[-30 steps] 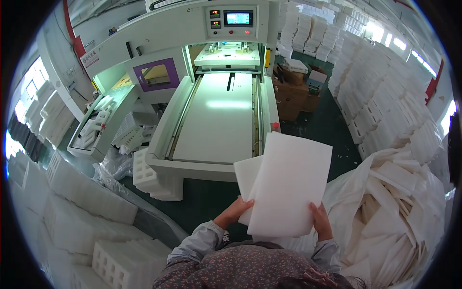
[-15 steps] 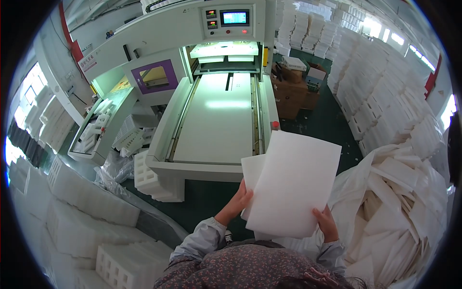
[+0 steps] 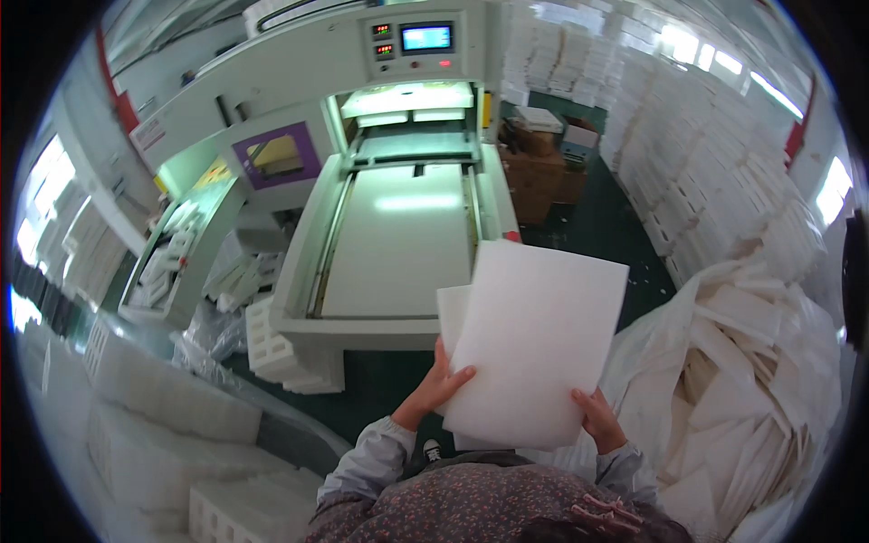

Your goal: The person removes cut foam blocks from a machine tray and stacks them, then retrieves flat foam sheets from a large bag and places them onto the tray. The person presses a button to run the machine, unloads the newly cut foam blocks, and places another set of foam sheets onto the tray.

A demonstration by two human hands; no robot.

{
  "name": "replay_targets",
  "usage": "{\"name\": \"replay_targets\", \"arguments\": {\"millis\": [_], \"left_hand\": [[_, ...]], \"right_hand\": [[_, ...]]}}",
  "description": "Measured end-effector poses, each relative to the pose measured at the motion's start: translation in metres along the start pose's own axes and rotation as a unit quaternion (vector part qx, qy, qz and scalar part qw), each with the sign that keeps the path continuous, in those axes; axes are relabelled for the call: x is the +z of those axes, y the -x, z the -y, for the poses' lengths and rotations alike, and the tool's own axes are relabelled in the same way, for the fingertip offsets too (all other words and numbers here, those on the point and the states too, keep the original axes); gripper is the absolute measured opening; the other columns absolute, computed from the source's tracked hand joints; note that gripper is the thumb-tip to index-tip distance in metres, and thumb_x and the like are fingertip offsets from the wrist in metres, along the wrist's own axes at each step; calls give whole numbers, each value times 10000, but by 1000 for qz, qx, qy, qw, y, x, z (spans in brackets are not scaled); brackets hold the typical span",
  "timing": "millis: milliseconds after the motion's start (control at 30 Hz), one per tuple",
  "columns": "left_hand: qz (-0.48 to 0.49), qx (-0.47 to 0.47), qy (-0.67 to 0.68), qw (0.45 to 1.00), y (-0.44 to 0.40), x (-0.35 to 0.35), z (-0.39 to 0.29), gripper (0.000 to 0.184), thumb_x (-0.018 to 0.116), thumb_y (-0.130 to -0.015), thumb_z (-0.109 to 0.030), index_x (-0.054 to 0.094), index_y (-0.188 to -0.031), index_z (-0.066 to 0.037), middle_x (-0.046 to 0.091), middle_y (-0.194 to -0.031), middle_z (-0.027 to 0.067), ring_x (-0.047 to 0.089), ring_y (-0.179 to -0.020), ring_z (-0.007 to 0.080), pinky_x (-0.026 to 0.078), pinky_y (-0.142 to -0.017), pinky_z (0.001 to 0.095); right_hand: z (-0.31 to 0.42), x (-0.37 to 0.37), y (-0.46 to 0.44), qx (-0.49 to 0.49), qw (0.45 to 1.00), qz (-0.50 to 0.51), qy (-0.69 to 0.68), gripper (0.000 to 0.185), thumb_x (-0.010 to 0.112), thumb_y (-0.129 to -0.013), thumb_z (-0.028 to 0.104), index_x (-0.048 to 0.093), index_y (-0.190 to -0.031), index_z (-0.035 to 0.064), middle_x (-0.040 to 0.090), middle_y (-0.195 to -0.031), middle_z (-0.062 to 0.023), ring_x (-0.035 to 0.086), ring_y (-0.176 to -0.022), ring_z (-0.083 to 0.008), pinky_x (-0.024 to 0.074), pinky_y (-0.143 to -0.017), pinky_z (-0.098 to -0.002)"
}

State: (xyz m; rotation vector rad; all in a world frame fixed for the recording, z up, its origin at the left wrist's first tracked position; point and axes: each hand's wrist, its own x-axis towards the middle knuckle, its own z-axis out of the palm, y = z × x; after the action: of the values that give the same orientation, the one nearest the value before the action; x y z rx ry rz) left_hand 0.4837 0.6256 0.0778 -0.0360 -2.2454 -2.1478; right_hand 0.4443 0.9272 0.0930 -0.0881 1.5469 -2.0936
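Observation:
My left hand [image 3: 436,387] grips the left edge of white foam sheets, with its thumb on the front sheet. A large front sheet [image 3: 540,344] overlaps a smaller-looking one [image 3: 452,312] behind it on the left. At the lower right edge, my right hand [image 3: 599,419] is closed on the same front sheet, thumb on its face. Both sheets are held up, tilted, in front of my body. How many lie behind is hidden. Beyond them lies the machine's flat white bed [image 3: 394,262].
A large machine [image 3: 348,50] with a lit screen [image 3: 427,37] stands ahead. White foam blocks [image 3: 172,389] are stacked at left. At right, a plastic bag [image 3: 652,362] holds foam offcuts [image 3: 742,398]. Cardboard boxes [image 3: 532,185] and tall white stacks [image 3: 706,163] stand behind.
A crossbar at the machine's bed has slid toward me, showing a grey-green panel behind it. My view has shifted slightly; both hands still hold the foam sheets.

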Motion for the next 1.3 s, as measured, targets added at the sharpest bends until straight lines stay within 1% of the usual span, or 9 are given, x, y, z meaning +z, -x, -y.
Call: {"name": "replay_targets", "arguments": {"millis": [167,333,533,867,1100,1200,1233,1267,1300], "left_hand": [[7,16,-14,1000,10,-37,10,834,526,-848,-394,38,-1403,-8,139,-1407,226,251,-1246,354,270,-1008,437],[-29,-75,206,975,34,-71,15,665,450,-889,-379,231,-1372,21,408,-1289,187,436,-1124,277,384,-913,368],[3,-155,182,971,54,-119,42,535,460,-900,-314,369,-1287,43,546,-1120,162,544,-940,231,447,-803,331],[-324,-88,198,921,61,-179,16,457,577,-843,-194,424,-1189,62,563,-1040,184,557,-832,213,456,-748,296],[-486,7,28,873,40,-195,-22,599,660,-754,-148,369,-1235,57,529,-1089,209,559,-833,241,458,-756,304],[-375,35,-188,907,21,-187,-26,634,719,-665,-144,428,-1200,34,542,-1106,193,579,-827,243,471,-736,327],[-298,36,-260,918,12,-181,-26,644,739,-633,-145,450,-1183,26,544,-1119,188,589,-821,250,476,-723,339],[-299,237,-364,849,-8,-168,-43,636,747,-601,-157,488,-1164,-10,530,-1182,156,581,-908,248,456,-759,355],[-228,253,-441,831,-26,-158,-63,572,736,-632,-173,501,-1132,-23,545,-1155,145,574,-915,269,444,-755,349]], "right_hand": [[-4,36,-9,-3,1000,10,8,703,613,-803,171,240,-1378,13,402,-1315,-207,464,-1115,-283,401,-918,-343],[-11,81,-28,-208,970,1,124,746,622,-788,139,202,-1396,35,350,-1357,-199,427,-1154,-291,375,-947,-353],[-20,115,-38,-202,959,49,195,769,628,-787,124,174,-1403,39,329,-1371,-185,401,-1178,-294,343,-977,-355],[-24,181,-87,-156,944,68,283,642,647,-799,187,322,-1319,-3,451,-1241,-183,480,-1074,-258,407,-904,-338],[-36,198,-182,3,971,44,235,573,672,-775,216,416,-1214,-49,564,-1032,-176,570,-839,-218,478,-742,-297],[-26,220,-220,64,953,60,291,562,678,-769,226,432,-1185,-60,583,-974,-174,583,-773,-211,487,-700,-288],[-15,238,-218,9,850,-20,526,484,601,-806,259,458,-1184,-7,587,-995,-160,575,-811,-230,479,-727,-325],[3,260,-210,-55,684,-99,721,422,525,-843,291,484,-1183,46,590,-1017,-146,567,-850,-248,472,-754,-362],[18,278,-204,-121,465,-173,860,382,448,-880,324,510,-1183,98,593,-1039,-132,559,-888,-267,464,-781,-399]]}}
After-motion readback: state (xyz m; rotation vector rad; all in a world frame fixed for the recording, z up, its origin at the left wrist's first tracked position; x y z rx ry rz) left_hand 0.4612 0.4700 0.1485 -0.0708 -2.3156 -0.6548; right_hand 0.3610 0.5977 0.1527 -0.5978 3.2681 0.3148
